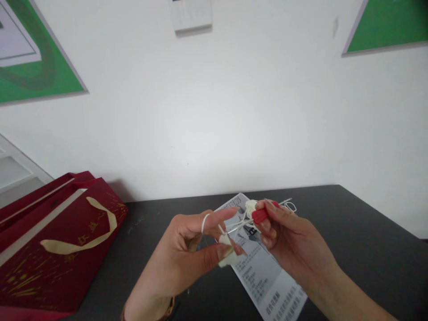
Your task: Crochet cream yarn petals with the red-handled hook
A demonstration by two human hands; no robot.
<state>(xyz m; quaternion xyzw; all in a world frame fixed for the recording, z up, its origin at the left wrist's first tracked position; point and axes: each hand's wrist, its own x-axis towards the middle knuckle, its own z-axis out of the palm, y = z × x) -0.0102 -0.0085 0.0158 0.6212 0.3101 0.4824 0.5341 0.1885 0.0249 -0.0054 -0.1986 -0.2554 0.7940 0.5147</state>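
My left hand point(197, 249) pinches a small piece of pale crochet work point(228, 255) between thumb and fingers. White yarn loops round its raised index finger. To its right, my right hand point(284, 232) is closed on the red handle point(260, 216) of a thin metal crochet hook point(238, 226), whose tip meets the work. Behind the right fingers a ball of white yarn point(250, 207) is partly hidden. A printed instruction sheet point(264, 276) lies on the black table beneath both hands.
Dark red gift bags point(56, 249) with a cream ribbon handle stand on the left of the black table point(347, 232). Behind is a white wall point(214, 111) with green-framed pictures at both upper corners. A loop of white yarn lies beyond my right hand.
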